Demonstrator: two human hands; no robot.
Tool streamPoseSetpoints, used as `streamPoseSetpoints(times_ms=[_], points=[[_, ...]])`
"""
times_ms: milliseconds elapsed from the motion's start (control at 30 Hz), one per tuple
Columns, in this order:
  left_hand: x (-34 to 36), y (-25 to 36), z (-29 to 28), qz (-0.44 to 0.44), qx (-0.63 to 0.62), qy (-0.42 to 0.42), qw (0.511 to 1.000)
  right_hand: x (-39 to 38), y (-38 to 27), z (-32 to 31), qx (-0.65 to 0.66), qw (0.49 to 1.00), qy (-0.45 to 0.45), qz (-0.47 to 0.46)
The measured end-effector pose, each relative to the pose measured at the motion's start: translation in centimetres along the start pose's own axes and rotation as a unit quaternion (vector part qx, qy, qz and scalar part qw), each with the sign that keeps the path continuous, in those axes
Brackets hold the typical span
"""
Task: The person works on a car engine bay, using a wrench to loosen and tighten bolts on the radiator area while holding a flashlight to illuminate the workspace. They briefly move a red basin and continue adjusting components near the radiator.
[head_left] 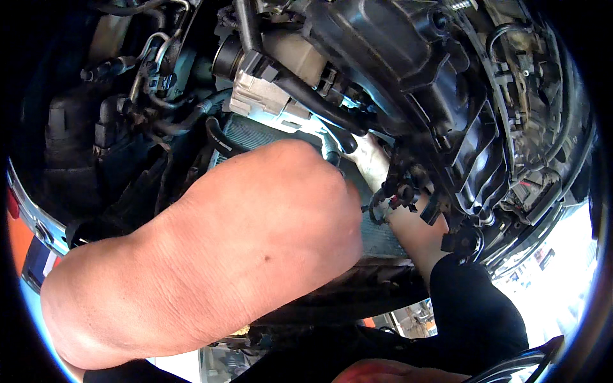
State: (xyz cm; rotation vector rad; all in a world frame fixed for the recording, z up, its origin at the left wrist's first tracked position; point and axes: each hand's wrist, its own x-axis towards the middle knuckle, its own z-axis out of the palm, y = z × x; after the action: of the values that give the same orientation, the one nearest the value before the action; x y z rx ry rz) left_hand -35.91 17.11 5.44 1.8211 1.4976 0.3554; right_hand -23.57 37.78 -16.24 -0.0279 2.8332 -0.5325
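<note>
My left hand [300, 198] is over the middle of an open engine bay, its back turned up and its bare forearm coming from the lower left. Its fingers curl down out of sight, closed like a fist; whatever they grip is hidden. My right hand [371, 159] reaches in from the lower right, past a dark sleeve, beside a wiring connector [403, 191]. Its fingertips disappear beneath a black hose [313, 105] near a silver metal housing [258, 96]. Below both hands lies a finned radiator panel [377, 239]. A short curved hose [222, 139] sits just beyond my left wrist.
A large black plastic engine part [396, 51] rises at the upper right. Metal pipes [159, 54] and dark plastic housings [70, 127] crowd the left. A dark crossbar [377, 287] runs along the near side of the bay.
</note>
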Motion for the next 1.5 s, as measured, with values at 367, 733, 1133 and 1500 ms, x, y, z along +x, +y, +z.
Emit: streamPoseSetpoints(times_ms=[367,733,1133,1500], points=[[-0.4,0.2,1.2,-0.010,-0.005,0.045,0.999,-1.6,-0.3,1.0,0.014,1.000,-0.004,0.020],[-0.2,0.8,1.4,-0.041,0.003,0.026,0.999,-4.4,-0.3,2.5,0.038,0.997,-0.011,0.063],[0.2,0.3,-0.2,0.000,0.020,0.003,1.000,-10.5,-0.6,5.2,0.077,0.984,-0.026,0.158],[0.2,0.7,0.6,-0.002,0.046,0.039,0.998,-14.0,-0.2,7.8,0.108,0.972,-0.023,0.208]])
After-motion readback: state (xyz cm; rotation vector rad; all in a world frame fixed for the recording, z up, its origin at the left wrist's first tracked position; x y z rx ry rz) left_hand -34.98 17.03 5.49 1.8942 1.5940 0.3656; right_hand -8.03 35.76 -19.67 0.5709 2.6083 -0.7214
